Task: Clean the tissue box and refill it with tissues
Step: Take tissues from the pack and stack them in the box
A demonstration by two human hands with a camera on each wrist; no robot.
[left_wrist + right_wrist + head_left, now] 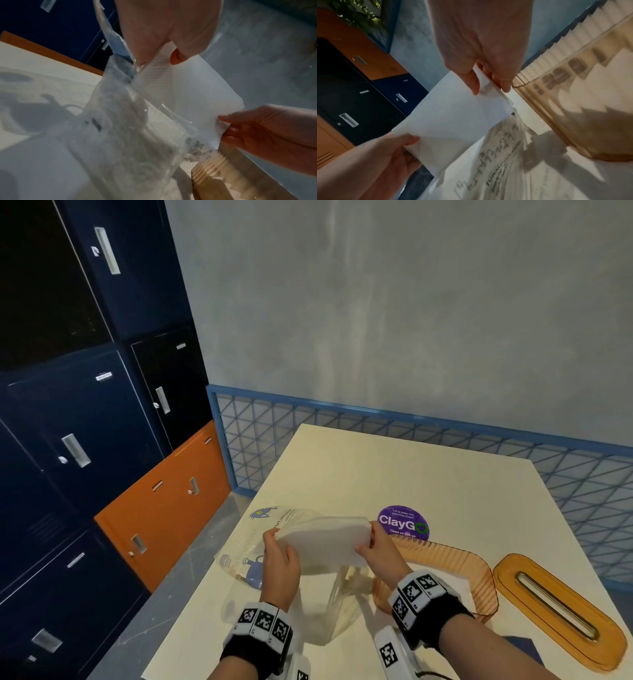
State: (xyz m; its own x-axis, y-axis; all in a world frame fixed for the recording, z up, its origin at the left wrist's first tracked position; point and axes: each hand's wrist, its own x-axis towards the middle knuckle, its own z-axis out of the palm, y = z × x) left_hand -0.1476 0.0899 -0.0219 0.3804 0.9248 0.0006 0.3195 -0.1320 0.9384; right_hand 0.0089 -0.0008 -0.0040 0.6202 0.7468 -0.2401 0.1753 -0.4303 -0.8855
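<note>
A white stack of tissues is held above the cream table. My left hand pinches its left end and my right hand pinches its right end. A clear printed plastic wrapper hangs loose around and below the stack. The open amber tissue box stands just right of my right hand, with its slotted amber lid lying beside it. In the left wrist view my left hand pinches the tissue stack above the wrapper. In the right wrist view my right hand pinches the tissue stack next to the box.
A round purple sticker lies on the table behind the tissues. Dark blue and orange lockers line the left side. A blue mesh railing runs behind the table, in front of a grey wall. A dark blue item shows under my right forearm.
</note>
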